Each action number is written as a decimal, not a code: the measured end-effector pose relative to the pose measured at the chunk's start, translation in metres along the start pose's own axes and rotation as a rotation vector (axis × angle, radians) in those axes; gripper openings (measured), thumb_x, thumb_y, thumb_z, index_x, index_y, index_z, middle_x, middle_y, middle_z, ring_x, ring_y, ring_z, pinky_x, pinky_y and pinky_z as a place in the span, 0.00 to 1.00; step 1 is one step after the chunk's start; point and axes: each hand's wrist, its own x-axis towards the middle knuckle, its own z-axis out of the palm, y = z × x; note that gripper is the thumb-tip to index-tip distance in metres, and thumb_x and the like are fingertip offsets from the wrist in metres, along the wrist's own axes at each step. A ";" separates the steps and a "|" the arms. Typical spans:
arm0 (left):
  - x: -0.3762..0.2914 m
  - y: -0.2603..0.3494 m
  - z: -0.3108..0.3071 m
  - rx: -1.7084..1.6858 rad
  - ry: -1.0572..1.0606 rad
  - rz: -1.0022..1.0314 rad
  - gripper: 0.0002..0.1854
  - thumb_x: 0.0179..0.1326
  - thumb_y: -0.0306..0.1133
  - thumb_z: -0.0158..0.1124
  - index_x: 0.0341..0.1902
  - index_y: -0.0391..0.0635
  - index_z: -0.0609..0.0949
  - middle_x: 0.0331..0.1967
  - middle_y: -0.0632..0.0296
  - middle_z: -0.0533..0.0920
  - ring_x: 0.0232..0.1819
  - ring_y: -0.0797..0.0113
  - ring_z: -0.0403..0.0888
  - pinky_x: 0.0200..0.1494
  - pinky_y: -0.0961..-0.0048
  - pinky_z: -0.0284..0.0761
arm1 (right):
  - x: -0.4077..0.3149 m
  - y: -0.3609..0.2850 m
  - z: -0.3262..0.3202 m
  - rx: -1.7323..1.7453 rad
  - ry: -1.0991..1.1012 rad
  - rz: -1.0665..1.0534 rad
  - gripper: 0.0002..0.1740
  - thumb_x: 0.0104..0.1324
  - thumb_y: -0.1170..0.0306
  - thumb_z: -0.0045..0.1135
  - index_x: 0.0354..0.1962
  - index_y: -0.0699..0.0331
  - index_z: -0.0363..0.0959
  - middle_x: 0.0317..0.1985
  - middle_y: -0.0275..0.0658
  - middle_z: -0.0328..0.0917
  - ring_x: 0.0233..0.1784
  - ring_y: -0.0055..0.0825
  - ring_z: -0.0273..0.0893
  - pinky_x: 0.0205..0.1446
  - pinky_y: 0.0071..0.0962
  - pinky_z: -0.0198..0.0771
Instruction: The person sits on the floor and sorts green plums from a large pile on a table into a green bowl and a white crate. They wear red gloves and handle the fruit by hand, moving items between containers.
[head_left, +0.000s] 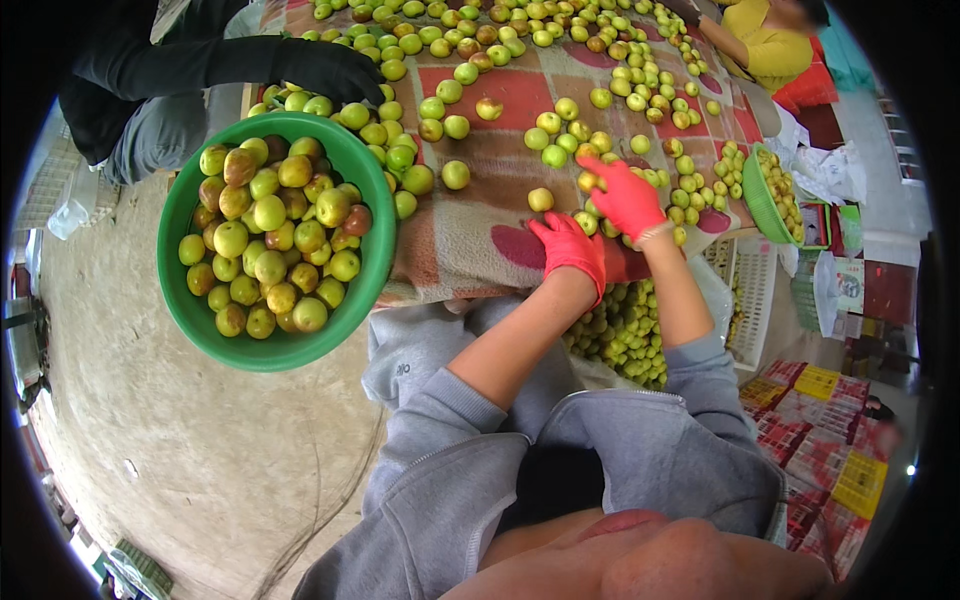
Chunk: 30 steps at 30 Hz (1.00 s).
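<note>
Round green-yellow fruits, probably jujubes, lie scattered over a patterned blanket (465, 232) on the table before me. My left hand (571, 251), in a red glove, rests at the near edge with its fingers spread on the cloth. A fruit (585, 223) lies right beside its fingers, and another fruit (541, 199) sits just beyond the fingertips. Farther over the table, my right hand (630, 199), also red-gloved, reaches into a small cluster with its index finger extended. One fruit (587, 181) shows between that finger and the thumb; whether it is gripped is unclear.
At left, a green basin (276, 358) holds many fruits, beside a person's black-sleeved arm (247, 67). Another person in yellow (772, 45) is across the table. A green basket (765, 202) of fruit stands at right. More fruits (622, 330) lie below the table edge, near a white crate (754, 300).
</note>
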 end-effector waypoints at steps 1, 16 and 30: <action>0.000 0.001 0.001 0.006 0.020 -0.005 0.24 0.70 0.47 0.38 0.64 0.52 0.70 0.66 0.46 0.62 0.68 0.38 0.53 0.62 0.28 0.47 | 0.002 -0.005 0.002 -0.121 -0.113 -0.012 0.22 0.55 0.65 0.61 0.49 0.54 0.73 0.41 0.46 0.79 0.44 0.44 0.77 0.44 0.37 0.72; -0.015 -0.019 -0.029 -0.016 -0.006 0.159 0.26 0.54 0.49 0.60 0.58 0.61 0.74 0.56 0.48 0.70 0.61 0.45 0.63 0.56 0.41 0.61 | -0.136 0.120 -0.025 1.388 0.178 0.700 0.22 0.63 0.58 0.58 0.50 0.61 0.69 0.33 0.35 0.78 0.20 0.16 0.70 0.20 0.18 0.68; 0.030 -0.048 -0.037 -0.317 0.835 0.167 0.30 0.51 0.43 0.67 0.58 0.49 0.71 0.46 0.50 0.77 0.49 0.47 0.73 0.52 0.52 0.68 | -0.165 0.211 0.033 0.965 0.807 0.514 0.27 0.66 0.68 0.55 0.61 0.65 0.63 0.59 0.43 0.67 0.62 0.30 0.65 0.61 0.28 0.63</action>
